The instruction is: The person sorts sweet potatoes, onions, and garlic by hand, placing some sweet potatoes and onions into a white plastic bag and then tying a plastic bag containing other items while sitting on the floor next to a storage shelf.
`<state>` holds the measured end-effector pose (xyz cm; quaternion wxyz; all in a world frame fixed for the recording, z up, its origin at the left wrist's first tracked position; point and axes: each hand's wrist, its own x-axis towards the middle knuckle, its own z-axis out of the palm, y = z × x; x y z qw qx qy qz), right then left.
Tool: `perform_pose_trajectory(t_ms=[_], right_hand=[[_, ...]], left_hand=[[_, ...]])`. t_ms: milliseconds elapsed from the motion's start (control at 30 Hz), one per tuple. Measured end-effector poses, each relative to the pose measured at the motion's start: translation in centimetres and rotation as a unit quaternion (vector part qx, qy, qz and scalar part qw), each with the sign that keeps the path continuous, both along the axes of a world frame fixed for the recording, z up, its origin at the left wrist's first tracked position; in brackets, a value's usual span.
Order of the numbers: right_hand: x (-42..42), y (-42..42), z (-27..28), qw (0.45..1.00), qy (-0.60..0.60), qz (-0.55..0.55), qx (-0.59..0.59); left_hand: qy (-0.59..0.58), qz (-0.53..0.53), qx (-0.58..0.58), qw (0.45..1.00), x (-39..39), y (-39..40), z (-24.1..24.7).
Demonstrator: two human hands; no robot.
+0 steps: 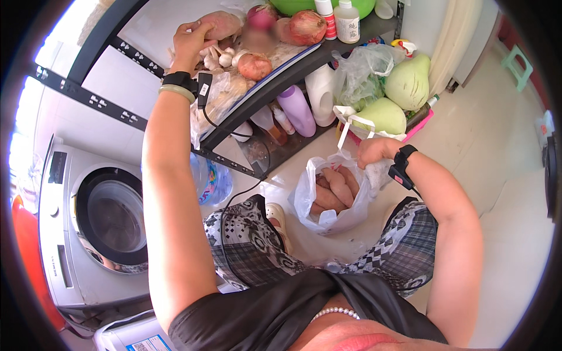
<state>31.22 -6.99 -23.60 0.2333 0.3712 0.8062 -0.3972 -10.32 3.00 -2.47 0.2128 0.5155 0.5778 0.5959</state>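
Observation:
At the upper shelf, my left hand grips a sweet potato at its left end. Garlic bulbs, an orange-brown onion, a larger onion and a red onion lie around it. Lower down, my right hand is closed on the right rim of a white plastic bag on the floor. Several sweet potatoes fill the bag. A whitish cloth-like piece hangs under that hand; whether the fingers hold it too is unclear.
Bottles, including a purple one, stand on the lower shelf. Pale green gourds and a clear plastic bag sit to the right. A washing machine and a large water bottle are on the left. A cable trails from my left wrist.

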Motion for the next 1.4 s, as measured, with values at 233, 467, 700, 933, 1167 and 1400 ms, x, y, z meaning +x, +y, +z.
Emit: perform_pose_trajectory(t_ms=[233,467,700,933,1167,1400], right_hand=[[0.7,0.2,-0.9,0.999,0.027,0.017,0.037],[1.3,-0.3,-1.3,0.998,0.006,-0.025,0.063],[2.1,2.3,-7.5,0.991,0.059,0.101,0.063],[2.2,-0.4,-4.5,0.994,0.011,-0.111,-0.009],[1.5,-0.8,-4.5,0.996,0.009,-0.085,-0.024],[1.5,-0.3,-4.5,0.999,0.007,-0.044,-0.018]], left_hand=[[-0.038,-0.041,0.039,0.998,2.2,-5.5,1.5],[-0.036,-0.114,0.059,0.991,5.5,-12.2,2.0],[0.097,-0.245,-0.131,0.956,11.6,-17.9,-4.6],[0.054,-0.357,-0.301,0.883,16.5,-18.0,-17.8],[-0.026,-0.373,-0.427,0.823,19.3,-18.4,-29.1],[-0.007,-0.533,-0.401,0.745,19.9,-21.2,-37.7]])
